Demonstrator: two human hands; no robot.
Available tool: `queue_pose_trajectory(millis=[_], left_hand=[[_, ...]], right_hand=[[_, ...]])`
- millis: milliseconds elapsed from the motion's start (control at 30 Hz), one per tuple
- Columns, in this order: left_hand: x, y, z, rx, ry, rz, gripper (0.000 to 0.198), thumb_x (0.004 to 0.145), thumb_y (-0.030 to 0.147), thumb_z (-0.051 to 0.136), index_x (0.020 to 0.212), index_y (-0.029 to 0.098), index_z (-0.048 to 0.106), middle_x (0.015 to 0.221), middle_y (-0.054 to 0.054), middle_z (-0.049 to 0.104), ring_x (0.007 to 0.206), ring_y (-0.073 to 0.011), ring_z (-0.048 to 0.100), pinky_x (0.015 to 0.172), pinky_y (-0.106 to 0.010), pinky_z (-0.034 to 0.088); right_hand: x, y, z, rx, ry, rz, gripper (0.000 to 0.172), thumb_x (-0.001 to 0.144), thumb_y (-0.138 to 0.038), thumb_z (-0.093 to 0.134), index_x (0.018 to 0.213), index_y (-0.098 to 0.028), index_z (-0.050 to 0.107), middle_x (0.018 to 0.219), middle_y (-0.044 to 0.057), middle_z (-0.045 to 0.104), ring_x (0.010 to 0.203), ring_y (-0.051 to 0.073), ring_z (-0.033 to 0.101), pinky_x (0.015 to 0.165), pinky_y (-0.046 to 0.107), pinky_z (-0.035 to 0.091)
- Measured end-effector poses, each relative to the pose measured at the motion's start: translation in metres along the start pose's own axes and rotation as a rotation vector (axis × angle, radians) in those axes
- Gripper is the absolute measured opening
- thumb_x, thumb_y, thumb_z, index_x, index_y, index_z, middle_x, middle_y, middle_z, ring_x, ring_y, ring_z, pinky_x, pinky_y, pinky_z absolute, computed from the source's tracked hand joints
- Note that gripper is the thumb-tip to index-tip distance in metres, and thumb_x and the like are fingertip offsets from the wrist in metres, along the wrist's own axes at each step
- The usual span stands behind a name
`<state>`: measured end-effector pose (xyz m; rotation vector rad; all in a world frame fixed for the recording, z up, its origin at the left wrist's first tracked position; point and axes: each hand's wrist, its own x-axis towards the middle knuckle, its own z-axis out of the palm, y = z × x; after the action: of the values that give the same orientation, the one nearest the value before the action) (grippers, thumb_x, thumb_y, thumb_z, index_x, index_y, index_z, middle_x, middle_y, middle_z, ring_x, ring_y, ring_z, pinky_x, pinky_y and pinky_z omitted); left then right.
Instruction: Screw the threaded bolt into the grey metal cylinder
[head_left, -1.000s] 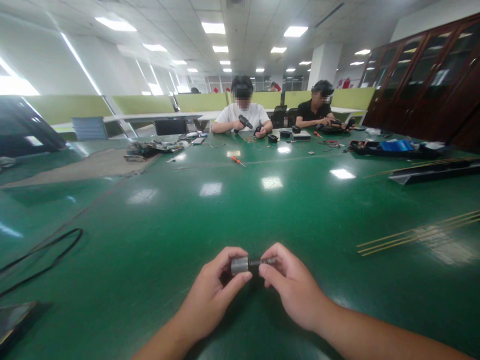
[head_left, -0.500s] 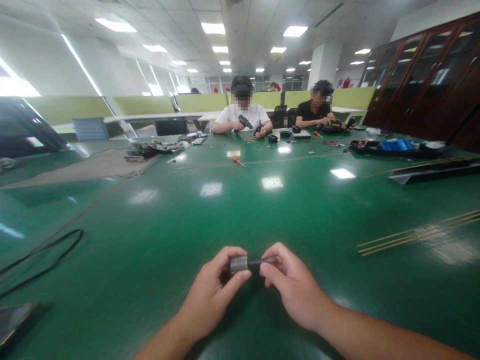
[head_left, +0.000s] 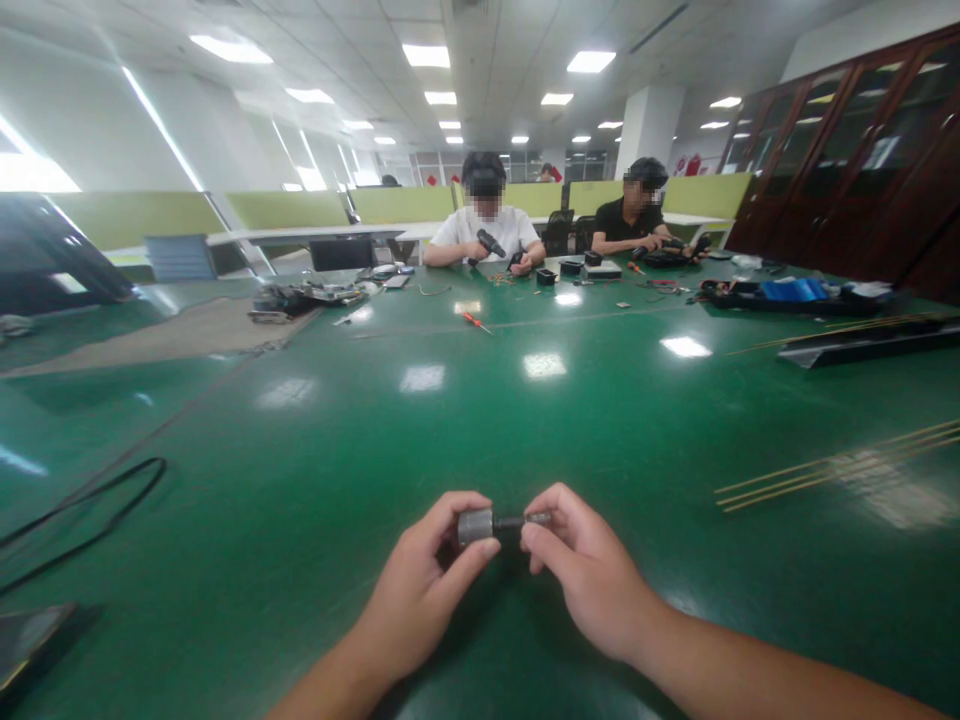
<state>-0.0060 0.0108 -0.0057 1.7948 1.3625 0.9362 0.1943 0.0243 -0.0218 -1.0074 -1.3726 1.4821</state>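
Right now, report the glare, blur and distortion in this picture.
Head view: ceiling lights throw white glare patches on the glossy green table; a bright patch at far left is blown out; the wide lens bows the room's edges; the left hand, right hand and the grey cylinder they hold look sharp, without motion blur.

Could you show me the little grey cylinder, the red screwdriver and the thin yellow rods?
grey cylinder (head_left: 475,525): head view, its rounded grey side.
red screwdriver (head_left: 469,318): head view, its red handle.
yellow rods (head_left: 836,466): head view, midway along the bundle.

Grey cylinder (head_left: 475,525), green table (head_left: 480,420)
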Motion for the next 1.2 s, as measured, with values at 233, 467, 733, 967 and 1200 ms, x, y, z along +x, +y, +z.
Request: queue_pose_trajectory(millis=[233, 467, 733, 967, 1200], left_hand=[[0.0007, -0.0014, 0.0004, 0.013, 0.018, 0.005, 0.024, 0.094, 0.037, 0.061, 0.114, 0.025, 0.059, 0.099, 0.0, 0.067, 0.088, -0.0185, 0.065, 0.079, -0.027, 0.048], [-0.0001, 0.0016, -0.0004, 0.023, 0.047, 0.01, 0.025, 0.092, 0.039, 0.061, 0.111, 0.022, 0.061, 0.093, -0.002, 0.068, 0.082, -0.0198, 0.065, 0.075, -0.028, 0.05], [-0.0003, -0.0027, -0.0021, -0.009, 0.047, 0.001, 0.026, 0.094, 0.04, 0.061, 0.113, 0.023, 0.059, 0.092, -0.001, 0.067, 0.081, -0.0189, 0.065, 0.073, -0.027, 0.048], [-0.0008, -0.0022, -0.0027, -0.029, 0.039, -0.014, 0.026, 0.095, 0.041, 0.06, 0.114, 0.023, 0.058, 0.094, -0.001, 0.066, 0.084, -0.0196, 0.063, 0.074, -0.028, 0.046], [-0.0013, -0.0019, -0.0036, -0.058, 0.053, -0.021, 0.025, 0.095, 0.04, 0.061, 0.113, 0.023, 0.058, 0.094, -0.001, 0.065, 0.083, -0.0187, 0.062, 0.074, -0.027, 0.044]], right_hand=[[0.0, -0.0018, 0.0002, 0.009, 0.013, 0.002, 0.016, 0.092, -0.034, 0.06, 0.093, -0.019, 0.055, 0.075, -0.002, 0.057, 0.071, 0.015, 0.056, 0.069, 0.029, 0.043], [0.0008, 0.0011, -0.0004, 0.049, 0.006, -0.005, 0.018, 0.093, -0.036, 0.06, 0.094, -0.019, 0.054, 0.079, -0.001, 0.058, 0.071, 0.015, 0.056, 0.069, 0.029, 0.045], [0.0007, 0.0006, -0.0012, 0.039, 0.009, -0.008, 0.021, 0.093, -0.039, 0.06, 0.093, -0.02, 0.054, 0.079, 0.0, 0.059, 0.07, 0.016, 0.056, 0.069, 0.029, 0.045], [0.0011, 0.0011, -0.0015, 0.044, 0.005, 0.001, 0.02, 0.094, -0.04, 0.059, 0.094, -0.02, 0.054, 0.08, 0.0, 0.059, 0.069, 0.015, 0.057, 0.069, 0.03, 0.044], [0.0003, -0.0016, -0.0011, 0.05, 0.01, -0.004, 0.019, 0.094, -0.038, 0.058, 0.095, -0.019, 0.053, 0.08, 0.0, 0.059, 0.07, 0.015, 0.056, 0.07, 0.029, 0.044]])
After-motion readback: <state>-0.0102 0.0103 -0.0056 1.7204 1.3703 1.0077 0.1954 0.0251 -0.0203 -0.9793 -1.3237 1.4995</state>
